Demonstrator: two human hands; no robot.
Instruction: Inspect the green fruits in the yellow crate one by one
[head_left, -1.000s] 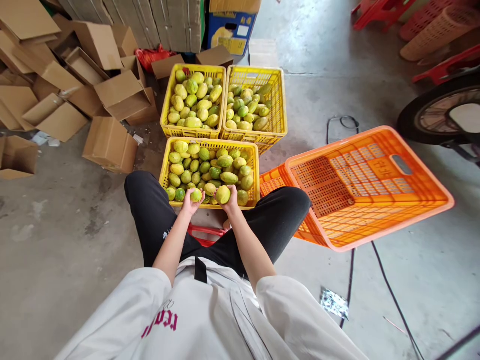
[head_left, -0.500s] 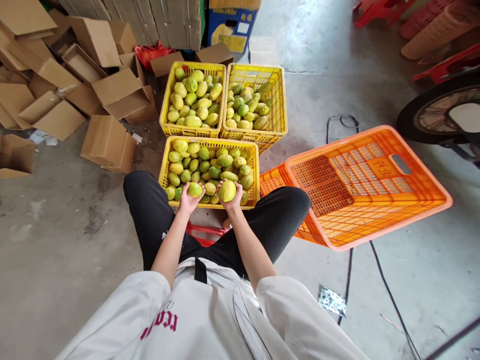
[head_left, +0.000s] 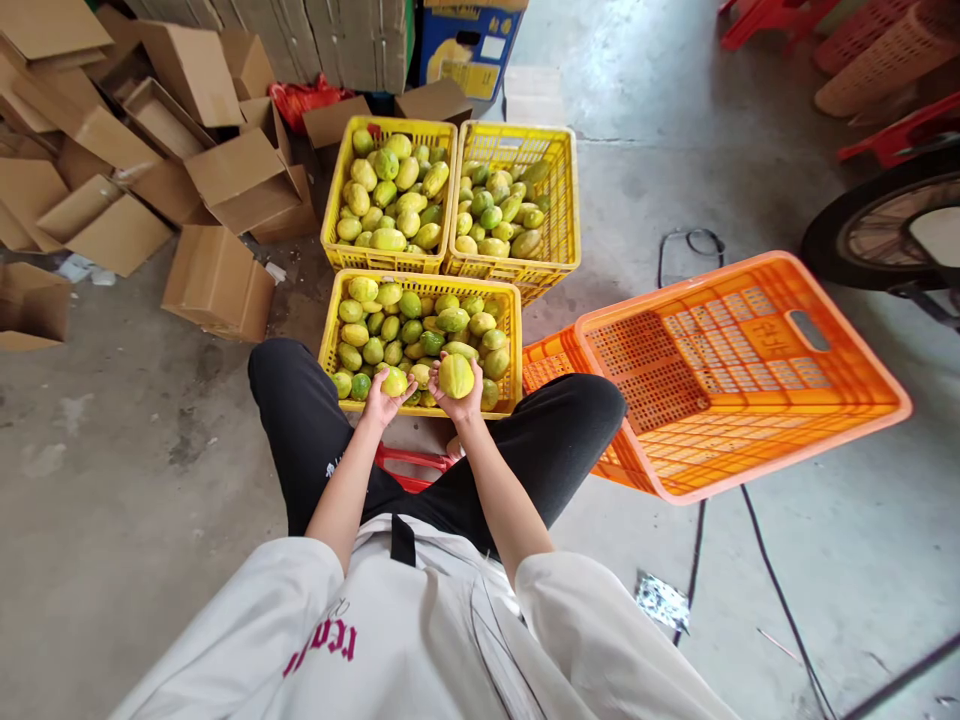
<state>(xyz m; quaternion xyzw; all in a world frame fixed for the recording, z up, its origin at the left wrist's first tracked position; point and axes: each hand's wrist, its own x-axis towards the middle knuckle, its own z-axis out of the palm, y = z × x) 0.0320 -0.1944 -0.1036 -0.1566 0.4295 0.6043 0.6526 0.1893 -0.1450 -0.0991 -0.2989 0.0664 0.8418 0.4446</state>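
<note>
My left hand (head_left: 382,405) is closed around a small yellow-green papaya (head_left: 394,381), cradling it from below. In my right hand (head_left: 466,404) sits a larger, mostly yellow papaya (head_left: 456,375), gripped with the fingers around its side. Both fruits are held over the front edge of a yellow crate (head_left: 327,345) between my knees. Many green and yellow papayas (head_left: 410,304) fill that crate, and the ones under my hands are partly hidden.
Two more yellow crates (head_left: 328,228) with papayas stand behind the near one. A tall orange crate (head_left: 757,425) leans open at my right knee. Cardboard boxes (head_left: 217,285) are heaped at the left. Black cables (head_left: 772,580) cross the floor near a wheel (head_left: 874,225).
Both papayas have turned in my hands, showing different sides. My hands stay almost in the same place, and the whole view has shifted slightly.
</note>
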